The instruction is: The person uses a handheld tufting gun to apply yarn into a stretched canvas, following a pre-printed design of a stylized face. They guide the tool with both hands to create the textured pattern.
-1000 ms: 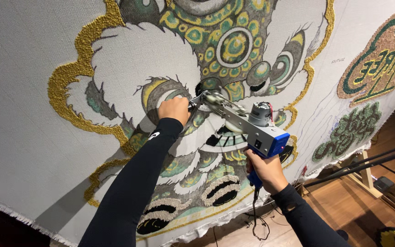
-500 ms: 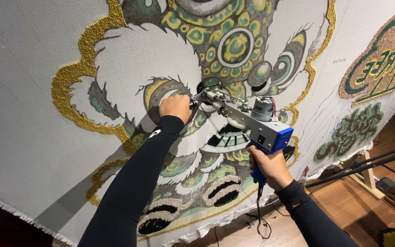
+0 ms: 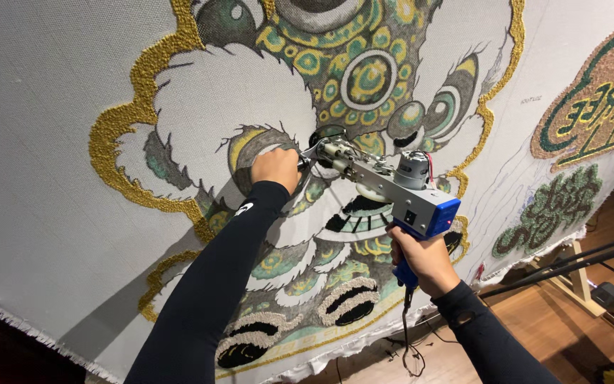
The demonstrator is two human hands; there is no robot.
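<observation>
**Two hands on one tufting gun, pressed to the stretched cloth**

One tufting gun (image 3: 392, 188) is in play, a grey metal body with a blue rear block and a small round motor on top, its needle end set against the backing cloth (image 3: 51, 107) near the middle of the big design. It lies tilted, nose up and to the left, grip down and to the right.

The right hand (image 3: 424, 259) is wrapped tight round the blue pistol grip under the rear block, fingers fully curled, no gap showing. One dark cord (image 3: 405, 334) hangs from the bottom of the grip and loops below the wrist.

The left hand (image 3: 276, 168) is closed in a fist at the front of the gun, gripping the forward handle just beside the needle, knuckles close against the cloth. Both arms wear black sleeves.

The cloth is one large pale sheet, stretched and slanting across the view, with a frayed lower edge. On it I count one large lion-like face (image 3: 364, 78) in gold, green, grey and black yarn, edged by a thick gold outline. To the right sit two smaller tufted patches: one rounded green and tan emblem (image 3: 598, 107) and one green clump (image 3: 556, 206) beneath it.

A wooden floor (image 3: 534, 341) shows below, with part of a pale wooden frame leg (image 3: 577, 274) on it.
</observation>
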